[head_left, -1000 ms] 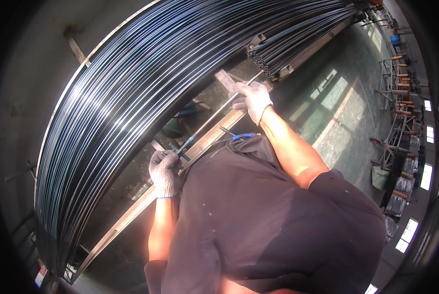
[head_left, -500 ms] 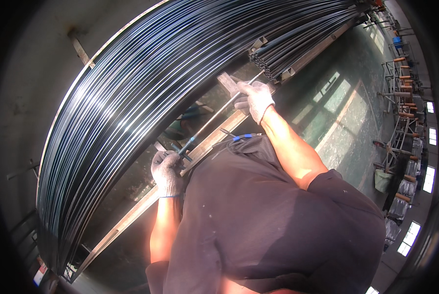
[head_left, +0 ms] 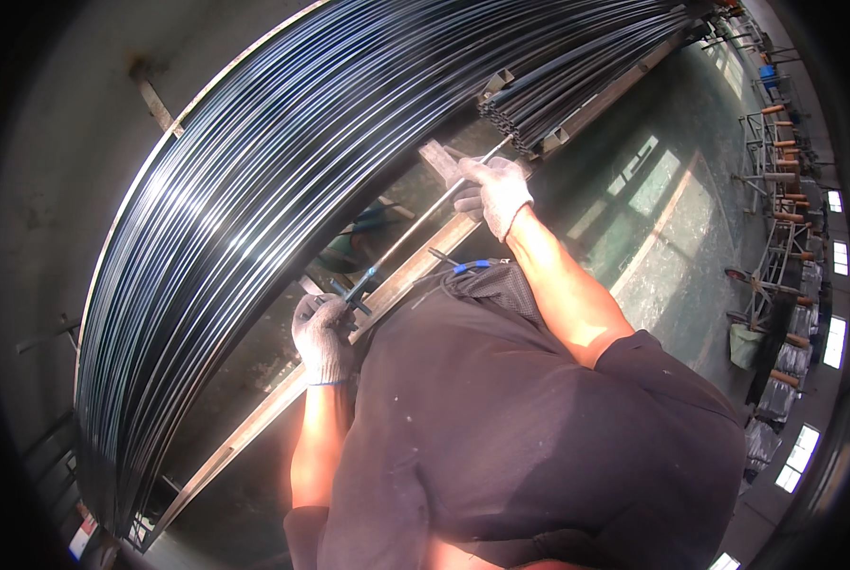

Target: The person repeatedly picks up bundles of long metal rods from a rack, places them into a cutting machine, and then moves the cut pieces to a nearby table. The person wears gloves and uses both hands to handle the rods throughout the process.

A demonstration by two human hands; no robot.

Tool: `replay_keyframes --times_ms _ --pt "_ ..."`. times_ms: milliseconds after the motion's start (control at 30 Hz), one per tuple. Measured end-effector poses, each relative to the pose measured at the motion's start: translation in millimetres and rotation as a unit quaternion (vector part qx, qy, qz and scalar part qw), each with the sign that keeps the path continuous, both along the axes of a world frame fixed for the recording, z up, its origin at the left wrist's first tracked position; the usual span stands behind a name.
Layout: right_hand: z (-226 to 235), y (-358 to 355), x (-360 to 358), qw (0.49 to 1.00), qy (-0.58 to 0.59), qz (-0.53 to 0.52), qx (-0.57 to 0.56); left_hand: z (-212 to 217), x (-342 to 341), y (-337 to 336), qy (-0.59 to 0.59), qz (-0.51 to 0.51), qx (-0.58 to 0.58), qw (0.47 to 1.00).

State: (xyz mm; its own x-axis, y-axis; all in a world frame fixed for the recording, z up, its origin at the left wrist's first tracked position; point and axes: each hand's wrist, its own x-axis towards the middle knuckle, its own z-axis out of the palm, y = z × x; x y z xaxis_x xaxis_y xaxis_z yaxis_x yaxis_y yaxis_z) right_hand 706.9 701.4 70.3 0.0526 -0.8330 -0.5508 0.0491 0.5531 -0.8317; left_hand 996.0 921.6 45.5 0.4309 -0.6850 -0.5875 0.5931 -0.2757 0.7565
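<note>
A long thin metal rod [head_left: 414, 231] runs slantwise from a blue cross-shaped handle [head_left: 360, 285] at its near end toward a bundle of dark thin tubes [head_left: 520, 122]. My left hand [head_left: 322, 332], in a pale knitted glove, is closed at the blue handle. Farther up, my gloved right hand [head_left: 493, 193] has its fingers wrapped round the rod, just short of the tube ends. The rod's far tip meets the bundle's end face; whether it sits inside a tube is too small to tell.
A wide mass of long dark tubes [head_left: 226, 218] curves across the left and top. A metal rack rail [head_left: 245, 432] passes close before my body, with a short flat bar [head_left: 438, 160] near my right hand. Frames with orange-brown rollers [head_left: 784, 195] line the far right.
Both hands keep their places on the rod and its handle. The view has shifted very slightly, and nothing else has plainly moved.
</note>
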Motion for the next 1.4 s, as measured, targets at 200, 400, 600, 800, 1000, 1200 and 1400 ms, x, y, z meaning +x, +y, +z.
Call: replay_keyframes --times_ms 200,400,600,800,1000,1200,1400 --pt "5.3 8.6 6.9 0.999 0.021 -0.026 -0.022 7.3 -1.8 -0.6 0.007 -0.012 -0.005 1.0" --pt "15.9 13.9 7.7 0.999 0.025 -0.026 -0.028 13.1 -2.1 9.0 0.03 -0.025 0.014 0.999" --pt "11.4 5.3 2.6 0.999 0.016 -0.033 -0.027 -1.9 6.5 0.4 0.004 -0.024 -0.011 1.0" --pt "3.4 10.5 2.5 0.998 0.005 -0.036 -0.042 8.5 -1.5 5.2 0.013 -0.013 -0.005 1.0" --pt "12.1 9.9 6.2 0.998 0.005 -0.032 -0.052 12.2 -0.4 9.4 0.023 -0.016 -0.012 1.0" --pt "7.7 -0.4 5.3 0.999 0.003 -0.041 -0.029 4.7 7.4 -3.0 -0.002 -0.016 -0.014 1.0" --pt "7.3 6.1 10.8 0.999 -0.001 -0.032 -0.034 7.7 4.4 5.5 0.0 -0.011 -0.042 0.999"
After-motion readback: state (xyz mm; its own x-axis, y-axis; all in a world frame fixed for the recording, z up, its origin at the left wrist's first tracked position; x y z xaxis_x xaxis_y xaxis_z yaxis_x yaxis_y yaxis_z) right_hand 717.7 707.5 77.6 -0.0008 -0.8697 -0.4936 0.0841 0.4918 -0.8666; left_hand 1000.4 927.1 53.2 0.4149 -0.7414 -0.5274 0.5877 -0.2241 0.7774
